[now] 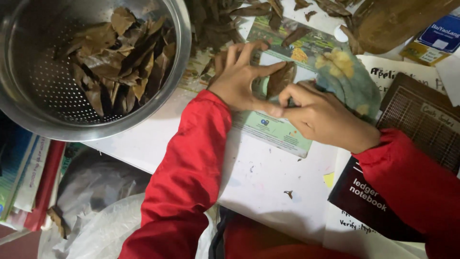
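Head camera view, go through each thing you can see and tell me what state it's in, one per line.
Left hand: fingers spread, pressing on the brown leaf.
Right hand: fingers pinching the leaf's lower end.
Brown leaf: dry, lying flat on the green card.
Green card: flat on the table.
Metal colander: upright, partly filled with dry leaves.
Dark notebook: closed.

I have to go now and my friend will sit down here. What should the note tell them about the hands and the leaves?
Left hand: fingers spread, pressing down on a dry brown leaf that lies on a green printed card.
Right hand: fingertips pinching the lower end of the same leaf.
Metal colander: at the left, holding a heap of dry leaves.
More loose leaves lie above the hands on the white table.
Done: one leaf is laid on the card.
Left: the leaves in the colander and the loose pile are not in hand.
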